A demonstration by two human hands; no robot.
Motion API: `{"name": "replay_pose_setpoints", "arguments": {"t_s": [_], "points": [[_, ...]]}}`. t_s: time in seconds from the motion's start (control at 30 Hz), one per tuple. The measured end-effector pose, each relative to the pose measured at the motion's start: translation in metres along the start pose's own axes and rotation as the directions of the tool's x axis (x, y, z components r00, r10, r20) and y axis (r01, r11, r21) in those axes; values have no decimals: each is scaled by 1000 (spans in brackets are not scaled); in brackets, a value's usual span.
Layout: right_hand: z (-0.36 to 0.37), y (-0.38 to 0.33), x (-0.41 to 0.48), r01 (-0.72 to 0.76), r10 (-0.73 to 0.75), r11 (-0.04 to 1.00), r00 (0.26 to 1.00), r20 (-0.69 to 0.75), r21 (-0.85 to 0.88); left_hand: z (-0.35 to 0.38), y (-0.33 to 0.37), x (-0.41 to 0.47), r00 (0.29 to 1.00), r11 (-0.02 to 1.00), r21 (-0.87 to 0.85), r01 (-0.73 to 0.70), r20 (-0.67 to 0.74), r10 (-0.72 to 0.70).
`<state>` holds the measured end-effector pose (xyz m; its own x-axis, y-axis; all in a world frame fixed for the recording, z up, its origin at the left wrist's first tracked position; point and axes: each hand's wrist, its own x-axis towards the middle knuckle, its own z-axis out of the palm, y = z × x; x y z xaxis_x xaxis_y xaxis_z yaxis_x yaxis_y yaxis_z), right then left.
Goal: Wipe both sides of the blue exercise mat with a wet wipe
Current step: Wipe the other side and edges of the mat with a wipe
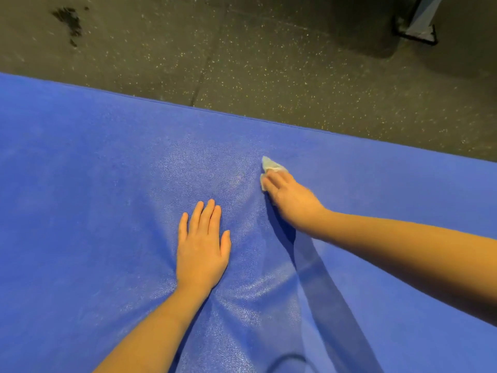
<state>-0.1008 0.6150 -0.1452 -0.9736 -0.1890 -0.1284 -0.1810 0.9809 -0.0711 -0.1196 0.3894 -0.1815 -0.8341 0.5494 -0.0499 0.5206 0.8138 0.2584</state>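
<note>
The blue exercise mat (80, 184) lies flat on the floor and fills most of the view. Its surface glistens damp in the middle, around and between my hands. My left hand (201, 246) rests flat on the mat with straight fingers, palm down. To its right and a little farther away, my right hand (290, 203) presses a small crumpled wet wipe (270, 166) onto the mat. The wipe's pale tip pokes out beyond the fingertips; the rest is hidden under the hand.
Beyond the mat's far edge lies dark speckled rubber flooring (242, 55) with a dark stain (70, 20) at the upper left. A pale metal equipment foot (422, 22) stands at the upper right corner.
</note>
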Motion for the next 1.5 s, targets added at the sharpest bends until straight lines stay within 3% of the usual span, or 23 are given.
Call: {"name": "replay_pose_setpoints", "arguments": {"t_s": [0.07,0.13,0.2,0.3,0.37,0.4,0.5,0.57,0.63,0.73,0.77,0.87,0.93,1.0,1.1,1.13,1.17,1.27,1.3,1.37,1.47,1.5], "points": [[9,-21,-9,159,-156,978,987,-29,136,1,1,1,1000,1000,0,-2,-15,2],[18,-21,-17,374,-371,918,927,-49,130,1,0,2,1000,1000,8,0,-30,1],[21,-6,-11,449,-442,891,892,-96,67,2,0,1,999,1000,13,-4,-42,4],[12,24,6,167,-147,979,976,-160,119,3,-1,-1,999,1000,18,3,-51,-3],[7,31,10,-93,103,987,992,-77,130,4,-3,0,998,1000,17,-1,-71,2],[8,29,10,-99,104,992,992,-66,81,4,-2,2,996,1000,6,0,-89,0],[15,16,-2,135,-133,988,991,-26,79,-1,4,18,986,996,-80,25,-163,-38],[5,24,0,125,-123,985,992,-31,119,-5,12,42,979,992,-122,17,-201,-41],[-4,40,10,-58,72,977,995,-65,206,-4,23,70,978,988,-152,42,-194,-72],[-6,66,15,-401,442,876,890,-110,267,8,41,96,983,986,-146,82,-150,-104],[0,66,9,-406,444,878,888,-115,254,12,43,97,984,990,-113,84,-150,-100],[7,54,-13,-88,121,970,983,-139,225,22,41,98,978,994,-70,82,-185,-93],[13,72,-19,41,-20,984,993,-116,175,21,40,98,977,995,-61,77,-192,-88],[22,103,-11,-38,54,993,989,-140,110,21,41,99,976,995,-63,77,-200,-88],[24,132,9,-401,429,898,888,-162,183,22,41,98,977,994,-73,82,-193,-95],[24,129,14,-417,452,887,874,-181,199,21,41,97,976,994,-73,83,-197,-96],[24,122,17,-365,410,903,889,-204,226,21,40,97,975,994,-75,84,-201,-97],[24,103,13,-46,87,975,979,-183,217,19,42,98,974,994,-78,81,-206,-95],[22,108,13,-20,54,981,984,-171,193,19,42,98,974,994,-77,79,-208,-94],[16,128,13,-187,218,965,962,-166,182,19,42,98,974,994,-71,80,-206,-93],[7,158,15,-594,631,752,775,-49,286,20,41,97,974,995,-61,81,-205,-91],[4,155,14,-635,667,721,744,-28,277,20,41,98,974,995,-62,82,-207,-93]]}}
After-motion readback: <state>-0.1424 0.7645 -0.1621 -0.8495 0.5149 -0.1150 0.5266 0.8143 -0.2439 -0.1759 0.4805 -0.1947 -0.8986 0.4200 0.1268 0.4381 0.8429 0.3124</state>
